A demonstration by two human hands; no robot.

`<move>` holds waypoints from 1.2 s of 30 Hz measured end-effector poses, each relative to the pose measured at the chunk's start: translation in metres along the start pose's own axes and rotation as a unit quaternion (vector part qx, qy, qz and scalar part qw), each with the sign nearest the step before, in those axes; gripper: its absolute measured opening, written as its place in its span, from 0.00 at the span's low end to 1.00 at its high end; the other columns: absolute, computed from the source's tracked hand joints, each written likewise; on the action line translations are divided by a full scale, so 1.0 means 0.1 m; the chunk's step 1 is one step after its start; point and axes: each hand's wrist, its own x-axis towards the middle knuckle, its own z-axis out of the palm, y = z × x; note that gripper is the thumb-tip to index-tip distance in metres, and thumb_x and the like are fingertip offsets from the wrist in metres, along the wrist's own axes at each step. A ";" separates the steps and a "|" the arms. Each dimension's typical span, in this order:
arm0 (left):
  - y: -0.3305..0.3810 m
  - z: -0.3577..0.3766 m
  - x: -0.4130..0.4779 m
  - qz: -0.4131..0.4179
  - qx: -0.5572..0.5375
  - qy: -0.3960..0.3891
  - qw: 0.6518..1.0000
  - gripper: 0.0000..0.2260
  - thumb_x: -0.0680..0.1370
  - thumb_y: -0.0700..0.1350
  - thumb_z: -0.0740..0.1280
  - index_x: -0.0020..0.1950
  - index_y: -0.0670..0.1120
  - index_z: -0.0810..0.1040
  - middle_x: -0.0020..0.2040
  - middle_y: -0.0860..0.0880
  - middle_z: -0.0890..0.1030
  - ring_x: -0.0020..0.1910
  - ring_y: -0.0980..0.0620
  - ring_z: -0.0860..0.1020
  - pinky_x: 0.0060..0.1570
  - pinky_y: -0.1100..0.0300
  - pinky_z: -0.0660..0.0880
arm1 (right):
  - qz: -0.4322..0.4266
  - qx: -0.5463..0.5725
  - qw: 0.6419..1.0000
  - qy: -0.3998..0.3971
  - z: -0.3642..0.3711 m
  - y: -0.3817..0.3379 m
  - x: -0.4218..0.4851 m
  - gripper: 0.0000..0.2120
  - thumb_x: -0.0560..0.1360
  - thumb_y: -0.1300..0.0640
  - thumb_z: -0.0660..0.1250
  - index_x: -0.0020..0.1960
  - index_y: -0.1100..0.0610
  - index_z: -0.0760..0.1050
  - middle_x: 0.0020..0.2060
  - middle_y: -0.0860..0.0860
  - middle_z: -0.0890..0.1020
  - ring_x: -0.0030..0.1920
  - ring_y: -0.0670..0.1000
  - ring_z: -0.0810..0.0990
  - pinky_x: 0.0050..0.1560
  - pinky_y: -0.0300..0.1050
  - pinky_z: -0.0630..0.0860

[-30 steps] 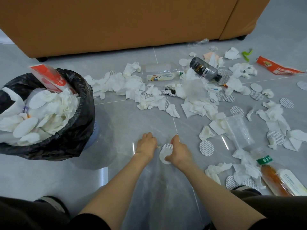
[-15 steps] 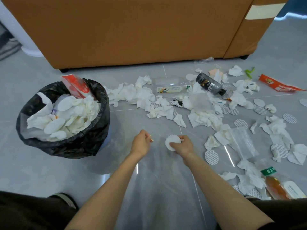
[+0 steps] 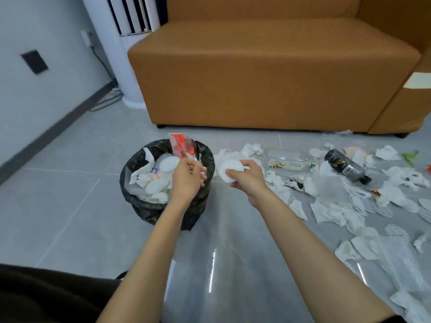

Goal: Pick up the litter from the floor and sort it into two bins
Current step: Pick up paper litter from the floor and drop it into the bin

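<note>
Round white cotton pad (image 3: 231, 170): pinched in right hand (image 3: 247, 180), just beside black-bagged bin (image 3: 140, 155).
Looks light, soft, floppy; edge pinch should hold. Left hand (image 3: 189, 176) loosely curled over bin, contents unclear.

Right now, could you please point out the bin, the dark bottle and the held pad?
bin (image 3: 144, 210): head view, front wall of its liner.
dark bottle (image 3: 345, 166): head view, its label.
held pad (image 3: 229, 170): head view, middle of its face.
</note>
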 end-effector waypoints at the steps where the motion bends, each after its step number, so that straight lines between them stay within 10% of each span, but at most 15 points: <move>1: 0.03 -0.15 0.05 0.004 0.006 0.020 1.000 0.06 0.79 0.39 0.59 0.47 0.38 0.73 0.39 0.45 0.79 0.32 0.55 0.76 0.26 0.69 0.72 | -0.005 -0.002 1.000 -0.016 0.14 -0.06 -0.01 0.15 0.73 0.66 0.69 0.55 0.57 0.68 0.59 0.57 0.73 0.52 0.54 0.77 0.38 0.38 0.79; 6: -0.01 -0.72 0.21 -0.005 0.073 0.080 0.994 0.06 0.79 0.38 0.59 0.45 0.39 0.75 0.43 0.45 0.82 0.35 0.57 0.78 0.39 0.62 0.77 | -0.044 -0.047 0.994 -0.087 0.71 -0.21 -0.04 0.15 0.73 0.65 0.69 0.56 0.58 0.70 0.58 0.57 0.76 0.42 0.49 0.79 0.41 0.41 0.81; 12: -0.23 -0.98 0.21 -0.024 0.192 0.040 0.980 0.15 0.80 0.40 0.59 0.66 0.41 0.74 0.65 0.44 0.76 0.66 0.48 0.72 0.64 0.59 0.66 | -0.123 -0.218 0.959 -0.133 0.98 -0.10 -0.09 0.26 0.76 0.60 0.66 0.72 0.57 0.64 0.68 0.53 0.71 0.66 0.53 0.71 0.66 0.51 0.71; 22: 0.00 -0.47 0.09 0.086 0.176 0.017 0.980 0.16 0.80 0.38 0.60 0.67 0.43 0.73 0.65 0.46 0.76 0.66 0.49 0.72 0.63 0.61 0.65 | -0.069 -0.123 0.990 -0.008 0.20 0.07 0.00 0.15 0.76 0.63 0.64 0.62 0.57 0.73 0.55 0.50 0.77 0.55 0.51 0.77 0.61 0.51 0.75; 36: -0.06 1.12 -0.57 0.108 0.159 -0.236 0.952 0.15 0.78 0.36 0.61 0.64 0.42 0.75 0.59 0.46 0.80 0.57 0.47 0.78 0.59 0.58 0.72 | 0.104 -0.149 0.959 0.219 -1.75 0.86 -0.19 0.16 0.74 0.66 0.62 0.61 0.59 0.74 0.50 0.56 0.77 0.48 0.53 0.74 0.44 0.40 0.69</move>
